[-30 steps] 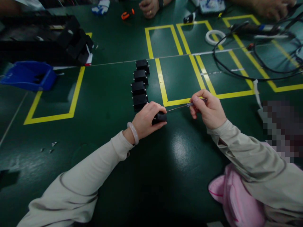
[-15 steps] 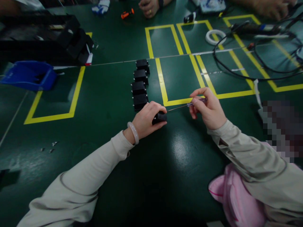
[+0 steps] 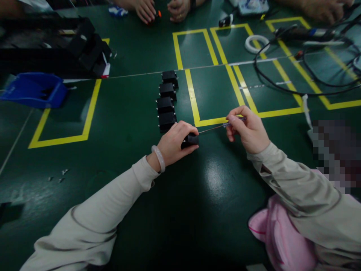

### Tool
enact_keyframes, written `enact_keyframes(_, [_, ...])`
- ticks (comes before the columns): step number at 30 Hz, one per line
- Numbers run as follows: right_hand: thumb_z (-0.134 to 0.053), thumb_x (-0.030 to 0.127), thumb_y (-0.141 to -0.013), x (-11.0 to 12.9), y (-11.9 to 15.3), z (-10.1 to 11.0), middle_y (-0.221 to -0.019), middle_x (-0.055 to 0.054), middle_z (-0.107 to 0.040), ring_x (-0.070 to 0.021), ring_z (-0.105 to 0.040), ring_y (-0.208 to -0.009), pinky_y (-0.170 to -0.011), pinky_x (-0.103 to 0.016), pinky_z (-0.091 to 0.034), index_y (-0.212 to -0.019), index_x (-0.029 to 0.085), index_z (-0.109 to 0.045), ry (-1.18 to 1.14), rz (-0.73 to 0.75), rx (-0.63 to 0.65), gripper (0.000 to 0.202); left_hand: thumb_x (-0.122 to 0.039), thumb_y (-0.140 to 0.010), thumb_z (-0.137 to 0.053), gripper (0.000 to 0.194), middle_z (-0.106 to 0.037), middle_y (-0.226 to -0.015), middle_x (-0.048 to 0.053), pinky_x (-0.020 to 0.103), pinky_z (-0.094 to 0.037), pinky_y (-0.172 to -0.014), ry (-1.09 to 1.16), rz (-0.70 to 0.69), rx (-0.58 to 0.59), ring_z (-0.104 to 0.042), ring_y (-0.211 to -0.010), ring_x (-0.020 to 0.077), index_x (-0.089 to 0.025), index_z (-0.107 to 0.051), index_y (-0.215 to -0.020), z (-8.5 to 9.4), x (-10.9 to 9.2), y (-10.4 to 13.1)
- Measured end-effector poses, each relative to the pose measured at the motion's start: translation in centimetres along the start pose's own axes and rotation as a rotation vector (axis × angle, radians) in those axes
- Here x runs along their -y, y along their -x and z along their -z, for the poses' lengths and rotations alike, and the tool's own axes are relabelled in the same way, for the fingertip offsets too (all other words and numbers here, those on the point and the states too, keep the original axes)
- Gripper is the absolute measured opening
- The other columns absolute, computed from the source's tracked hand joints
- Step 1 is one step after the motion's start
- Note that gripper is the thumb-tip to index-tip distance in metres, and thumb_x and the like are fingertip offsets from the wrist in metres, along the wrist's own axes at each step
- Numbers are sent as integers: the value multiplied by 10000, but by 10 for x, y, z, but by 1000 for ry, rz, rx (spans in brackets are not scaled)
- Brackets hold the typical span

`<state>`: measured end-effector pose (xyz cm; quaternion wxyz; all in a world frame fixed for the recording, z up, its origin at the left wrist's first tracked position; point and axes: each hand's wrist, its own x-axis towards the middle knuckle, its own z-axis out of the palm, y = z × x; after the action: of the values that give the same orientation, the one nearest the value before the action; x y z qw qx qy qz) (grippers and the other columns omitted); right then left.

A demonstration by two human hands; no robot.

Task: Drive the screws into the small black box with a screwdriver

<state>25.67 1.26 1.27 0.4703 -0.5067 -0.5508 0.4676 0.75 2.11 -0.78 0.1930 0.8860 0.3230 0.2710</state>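
Note:
My left hand (image 3: 176,141) is closed around a small black box (image 3: 191,140) on the green table, thumb in front and fingers behind. In my right hand (image 3: 246,128) is a thin screwdriver (image 3: 225,124), its handle pinched between thumb and fingers. The long shaft points left, and its tip meets the right side of the box; the exact contact point is too small to make out. Just beyond my left hand, several similar black boxes (image 3: 166,103) stand in a row, with small shiny screw-like ends on their sides.
A blue bin (image 3: 36,90) and a large black tray (image 3: 42,49) lie at the left. Loose screws (image 3: 64,172) lie near the left front. Black cable (image 3: 270,81) loops at the right beside a white tape roll (image 3: 256,44). A co-worker's hands (image 3: 145,10) rest across the table.
Across the table, a co-worker's other hand has come in over the orange tool. My hands, the box and the screwdriver have hardly moved.

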Motion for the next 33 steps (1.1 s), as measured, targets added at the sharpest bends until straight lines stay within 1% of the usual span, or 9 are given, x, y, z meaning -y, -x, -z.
enact_keyframes(3, [-645,403,-932,1,1,0,-502,65,-533,-80,-496,-383,-380,-221,-381,-837,226,-508,5,8,-2,243,-221,-891,-707,281,-628,-1118,90,419,-529,-950,-3,0,8,-599,-1061,229,-170,-548,-1116,0,0,0])
enact_keyframes(7, [-714,405,-879,1,0,-1,-510,83,-549,-92,-498,-369,-359,-225,-379,-916,250,-499,-21,21,-2,267,-232,-900,-697,268,-629,-1121,86,418,-524,-958,6,6,10,-601,-1072,227,-178,-546,-1115,0,0,0])
enact_keyframes(9, [-716,423,-877,1,0,-1,-513,78,-553,-89,-499,-370,-362,-225,-381,-892,246,-502,-15,20,-3,278,-228,-901,-695,266,-629,-1128,86,419,-523,-963,5,10,10,-602,-1080,229,-181,-544,-1116,0,0,0])
enact_keyframes(13, [-676,477,-905,0,0,-1,-470,79,-497,-83,-475,-367,-369,-227,-380,-819,235,-502,-3,28,7,310,-225,-894,-702,282,-627,-1127,85,421,-526,-959,0,9,12,-599,-1072,230,-181,-542,-1122,0,0,0])
enact_keyframes(18, [-730,410,-872,-1,1,0,-498,84,-533,-97,-490,-369,-355,-234,-364,-916,251,-497,-35,40,3,286,-215,-889,-707,287,-627,-1122,89,414,-528,-948,0,-2,6,-597,-1062,229,-172,-546,-1123,0,0,0])
enact_keyframes(23, [-664,468,-917,0,1,1,-483,69,-498,-88,-478,-380,-374,-236,-382,-815,235,-504,-7,23,14,300,-225,-893,-703,282,-629,-1119,95,417,-530,-941,-4,0,10,-598,-1057,233,-165,-551,-1123,1,0,0])
enact_keyframes(29, [-719,346,-882,1,1,-1,-524,75,-557,-90,-496,-372,-354,-225,-374,-909,246,-502,-40,19,-1,241,-214,-888,-709,289,-628,-1124,94,417,-530,-951,-3,-5,7,-599,-1064,234,-165,-551,-1125,1,0,0])
enact_keyframes(31, [-684,345,-907,1,1,-1,-509,71,-538,-84,-490,-368,-356,-222,-380,-867,231,-512,-36,8,1,210,-215,-888,-709,292,-626,-1123,95,415,-532,-947,-1,-7,5,-599,-1062,233,-163,-552,-1128,1,0,0])
enact_keyframes(33, [-643,384,-936,0,1,0,-464,79,-477,-79,-464,-358,-360,-221,-388,-817,222,-515,-47,9,10,238,-218,-890,-708,293,-626,-1123,95,414,-532,-945,-1,-10,2,-599,-1059,233,-162,-552,-1131,0,1,0])
